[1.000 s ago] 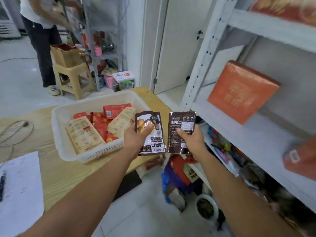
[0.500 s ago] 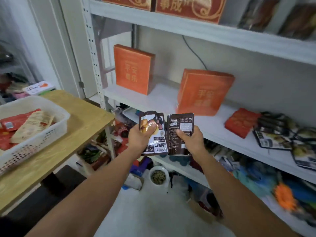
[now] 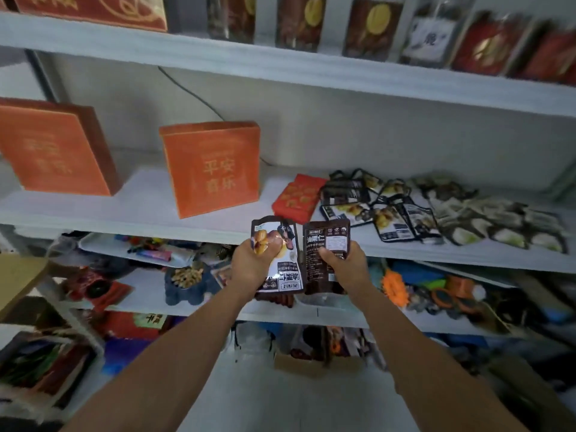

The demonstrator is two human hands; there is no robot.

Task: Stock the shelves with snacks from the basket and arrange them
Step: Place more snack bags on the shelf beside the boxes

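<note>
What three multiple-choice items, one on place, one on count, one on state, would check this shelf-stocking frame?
1. Where does the pile of matching dark snack packets lie?
A. on the top shelf
B. on the middle shelf, right of the flat red packet
C. on the floor

2. How many upright orange boxes stand on that shelf?
A. one
B. two
C. four

3. What are the hands doing?
A. each holds one packet
B. both are empty
C. both share one packet

Answers: 1 B, the pile lies beside the red packet. 2 B, the left orange box and the middle orange box. 3 A, the left hand grips the chestnut packet, the right hand the brown packet.
</note>
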